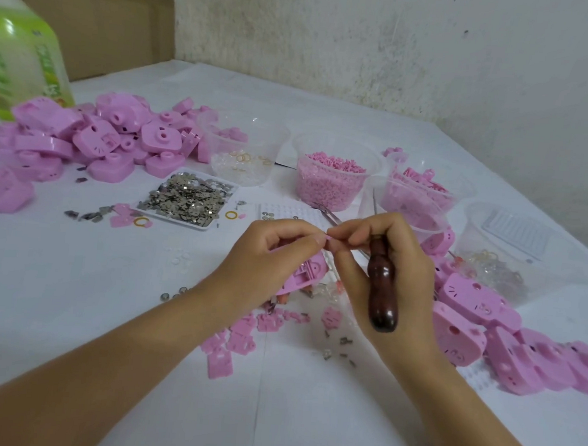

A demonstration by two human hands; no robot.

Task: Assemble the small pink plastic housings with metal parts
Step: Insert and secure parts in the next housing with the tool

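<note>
Fine assembly work

Above the table [102,313], the left hand [269,256] gripped a pink housing [307,276], the right hand [391,265] held a wooden-handled tool [380,293], and both pinched 1 tiny pink piece [330,239] between them. Farther back lay a tray of metal parts [189,197].

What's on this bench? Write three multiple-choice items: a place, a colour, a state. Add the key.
1. The tray of metal parts lies: A. beside the left pile of housings; B. inside a clear cup; C. on the cardboard boxes.
2. The right hand's tool handle is: A. green; B. dark brown; C. white.
3. The left hand is: A. flat on the table; B. holding a pink housing; C. lifting a cup.
Key: A, it sits right beside that pile; B, dark wood shows; B, its fingers curl round it.
</note>
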